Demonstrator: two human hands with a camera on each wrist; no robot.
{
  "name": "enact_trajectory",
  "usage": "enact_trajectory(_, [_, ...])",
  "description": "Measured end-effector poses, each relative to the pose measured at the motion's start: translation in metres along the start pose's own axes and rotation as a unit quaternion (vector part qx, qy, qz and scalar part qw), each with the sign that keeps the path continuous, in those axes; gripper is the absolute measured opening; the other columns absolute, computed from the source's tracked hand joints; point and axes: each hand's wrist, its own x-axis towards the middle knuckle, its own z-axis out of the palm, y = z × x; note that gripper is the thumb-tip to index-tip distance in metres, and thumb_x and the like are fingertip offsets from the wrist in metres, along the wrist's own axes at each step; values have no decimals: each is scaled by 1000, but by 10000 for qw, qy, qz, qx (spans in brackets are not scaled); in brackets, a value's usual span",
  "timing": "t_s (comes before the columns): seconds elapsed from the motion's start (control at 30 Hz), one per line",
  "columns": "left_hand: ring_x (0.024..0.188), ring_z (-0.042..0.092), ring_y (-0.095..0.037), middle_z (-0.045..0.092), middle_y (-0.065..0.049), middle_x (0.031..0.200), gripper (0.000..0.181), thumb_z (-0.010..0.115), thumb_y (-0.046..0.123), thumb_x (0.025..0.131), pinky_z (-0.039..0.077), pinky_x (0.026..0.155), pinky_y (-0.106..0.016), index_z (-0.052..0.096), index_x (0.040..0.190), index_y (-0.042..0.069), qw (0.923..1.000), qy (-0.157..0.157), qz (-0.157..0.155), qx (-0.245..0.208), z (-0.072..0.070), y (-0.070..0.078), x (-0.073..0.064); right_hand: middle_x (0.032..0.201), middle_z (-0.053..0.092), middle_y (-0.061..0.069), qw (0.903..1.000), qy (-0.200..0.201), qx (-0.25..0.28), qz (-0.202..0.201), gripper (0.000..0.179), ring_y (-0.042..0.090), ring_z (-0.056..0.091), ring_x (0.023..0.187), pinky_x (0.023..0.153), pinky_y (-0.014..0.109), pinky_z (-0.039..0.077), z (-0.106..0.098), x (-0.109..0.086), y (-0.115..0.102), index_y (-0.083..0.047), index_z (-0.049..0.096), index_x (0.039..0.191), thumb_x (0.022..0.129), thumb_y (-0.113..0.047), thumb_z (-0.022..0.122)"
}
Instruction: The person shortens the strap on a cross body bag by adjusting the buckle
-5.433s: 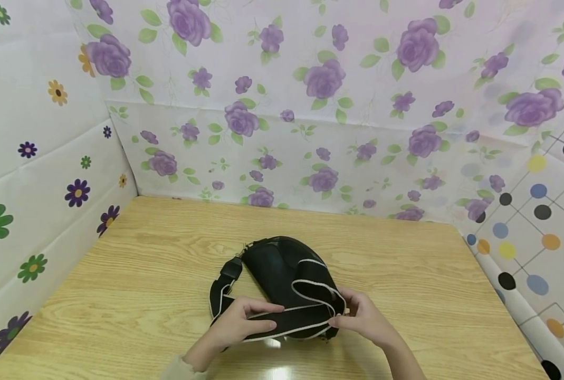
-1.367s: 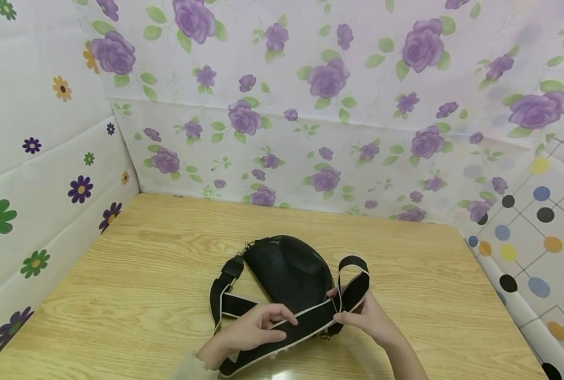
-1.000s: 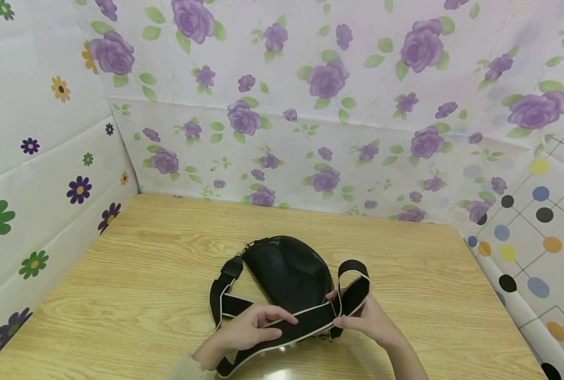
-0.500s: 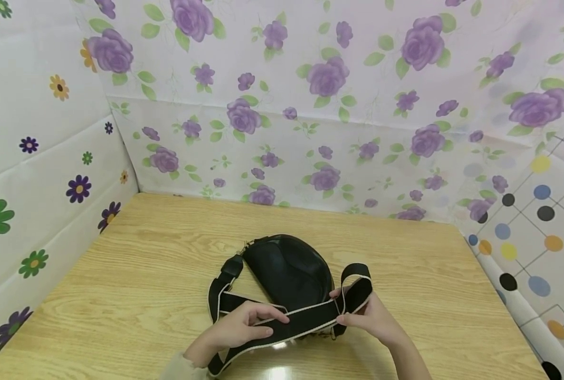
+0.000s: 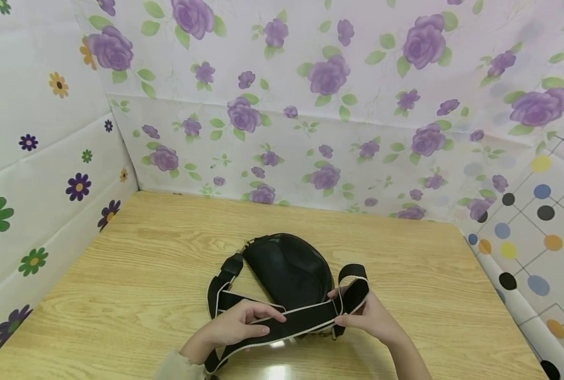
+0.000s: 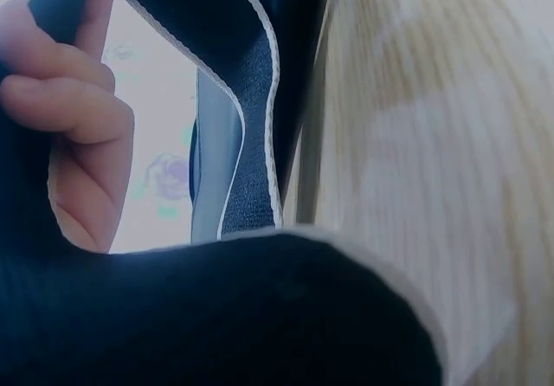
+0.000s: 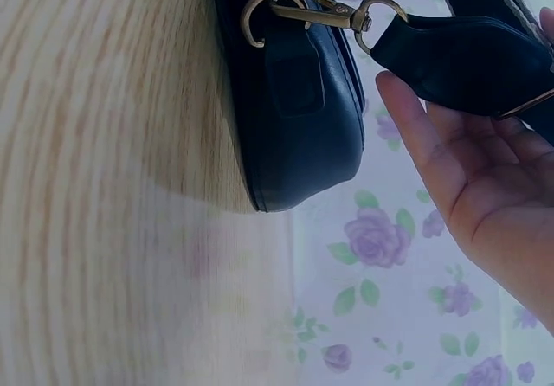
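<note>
A black half-moon shoulder bag (image 5: 286, 269) lies on the table, its wide black strap with pale edging running in front of it. My left hand (image 5: 236, 324) grips the strap (image 5: 305, 320) between thumb and fingers; its curled fingers also show in the left wrist view. At the bag's right end my right hand (image 5: 374, 319) pinches the strap, where a loop (image 5: 353, 271) of it stands up. In the right wrist view, a gold clasp (image 7: 320, 12) joins the bag's end ring to the strap's leather tab (image 7: 467, 61), with fingers underneath the tab.
The wooden table (image 5: 168, 237) extends around the bag on all sides. Behind it hangs a flowered cloth (image 5: 291, 142); patterned cloths close off the left and right sides.
Since the oldest frame, the strap's loop has moved off the bag to the right and now stands up by my right hand. Over the last second my left hand shifts slightly left with the strap.
</note>
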Motion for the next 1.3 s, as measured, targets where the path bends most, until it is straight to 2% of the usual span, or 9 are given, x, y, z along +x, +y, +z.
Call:
enact_trajectory(0.07, [88,53,-4,52,-26,116,27,51,0,88,42,81,-24,53,113,-12,10000,-30,16,17,-1,0,-1,105,51,26,10000,-10,25,-79,36,14,56,91,68,31,50,0,0,0,13,49,109,75,12,62])
enact_trajectory(0.23, [75,47,-1,52,-27,115,28,51,-1,88,42,77,-22,52,113,-13,10000,-53,-53,-7,-4,0,-4,106,51,29,9999,6,15,-121,37,14,55,92,67,30,50,-2,-2,2,12,47,107,74,13,62])
enact_trajectory(0.3, [87,48,-4,53,-25,115,28,51,1,88,41,81,-23,52,114,-12,9999,-56,-125,-24,-5,1,-5,107,51,27,10000,-10,-31,-68,36,14,55,93,67,31,50,-2,-3,2,11,47,107,74,12,62])
enact_trajectory(0.33, [79,48,-3,53,-24,115,29,52,2,89,41,80,-22,53,114,-11,9998,-55,-194,-55,-5,0,-5,107,51,27,10000,-25,-44,-36,36,14,55,94,67,31,50,-2,-3,1,10,47,107,75,12,63])
enact_trajectory(0.43, [54,37,-4,53,-22,116,29,52,4,88,40,69,-19,53,115,-10,9990,-37,-419,-141,-6,0,-7,108,50,28,10000,-64,-41,63,36,15,54,96,70,30,50,-1,-3,0,10,47,107,75,10,63])
enact_trajectory(0.53, [43,22,-5,54,-20,117,30,53,5,88,38,62,-18,54,115,-8,9981,-4,-586,-162,-9,0,-8,107,49,31,9999,-89,-31,101,35,15,54,98,73,29,49,0,-2,-1,11,48,106,76,9,64])
enact_trajectory(0.8, [41,21,-7,55,-20,115,29,52,6,89,39,63,-18,55,114,-8,9987,-70,-513,-24,-13,0,-12,105,50,31,9995,-127,-236,138,31,13,55,93,71,28,49,0,-2,-3,11,52,104,75,7,65])
enact_trajectory(1.13, [39,20,-6,59,-16,109,28,53,5,88,33,50,-16,55,114,-7,9981,-54,-612,-42,-15,2,-16,104,50,23,9984,-155,-459,303,36,14,55,90,68,31,49,0,-3,-3,8,53,109,76,4,66])
enact_trajectory(1.3, [38,21,-6,61,-20,85,28,53,4,88,34,52,-16,55,114,-7,9983,-58,-579,-61,-17,3,-16,104,50,23,9984,-209,-437,288,36,14,55,90,69,31,49,0,-3,-4,9,52,110,77,4,65])
